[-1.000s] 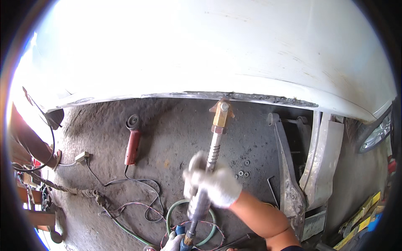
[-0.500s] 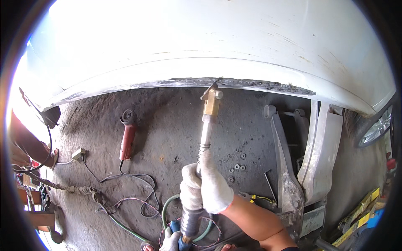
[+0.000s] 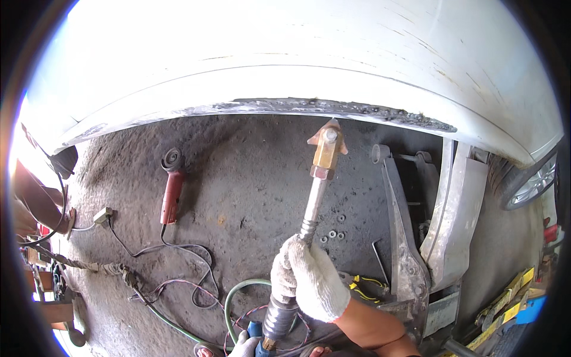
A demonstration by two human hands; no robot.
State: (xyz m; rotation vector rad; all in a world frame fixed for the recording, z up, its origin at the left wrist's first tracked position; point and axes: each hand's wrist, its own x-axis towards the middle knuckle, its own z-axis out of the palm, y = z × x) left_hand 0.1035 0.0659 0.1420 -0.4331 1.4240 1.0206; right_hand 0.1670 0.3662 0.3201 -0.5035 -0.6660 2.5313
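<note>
A slide-hammer dent puller (image 3: 315, 190) with a coppery pointed tip leans up and slightly right from the lower edge. My right hand (image 3: 312, 276), in a white knit glove, is wrapped around its upper grip below the spring. At the bottom edge my left hand (image 3: 245, 345), also gloved and partly cut off, grips the blue handle (image 3: 262, 344). The tip's point lies just at the lower edge of the white car's sill (image 3: 285, 107), where a strip of bare, rough grey metal shows; I cannot tell whether they touch.
On the floor to the left lies a red angle grinder (image 3: 172, 190) with its cord. A green hose (image 3: 233, 291) and wires curl near my feet. Several washers (image 3: 332, 234), yellow-handled pliers (image 3: 364, 287) and a metal lift arm (image 3: 410, 238) are on the right. A person's leg (image 3: 38, 193) shows at far left.
The puller's tip has swung right along the sill and turned, so its flat pointed face now shows. My right hand has moved right with it. The view has shifted slightly.
</note>
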